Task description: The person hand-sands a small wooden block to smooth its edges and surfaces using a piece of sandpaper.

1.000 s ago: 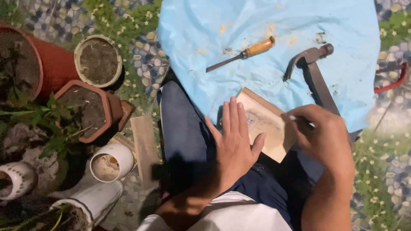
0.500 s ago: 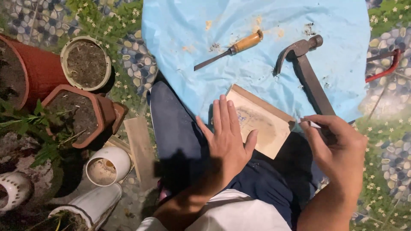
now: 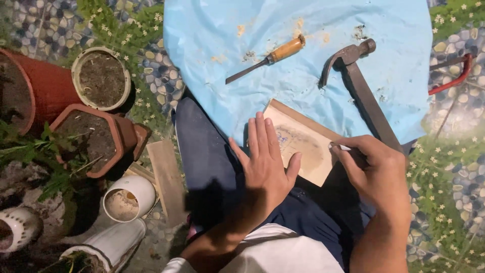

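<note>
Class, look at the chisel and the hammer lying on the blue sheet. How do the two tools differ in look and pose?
The chisel has a pale orange wooden handle and a thin straight blade; the hammer is dark all over with a curved claw head. The chisel is shorter and lies wholly on the blue sheet, while the hammer's handle runs down toward the right hand. Both lie flat on the sheet with no hand on them.

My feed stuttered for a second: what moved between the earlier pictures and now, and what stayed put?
The right hand, gripping a small white-tipped tool, swung out past the wooden board's right edge, then came back to that edge. The left hand stayed flat on the board's left side. The chisel and hammer lie untouched on the blue sheet; the grip is unchanged.
</note>
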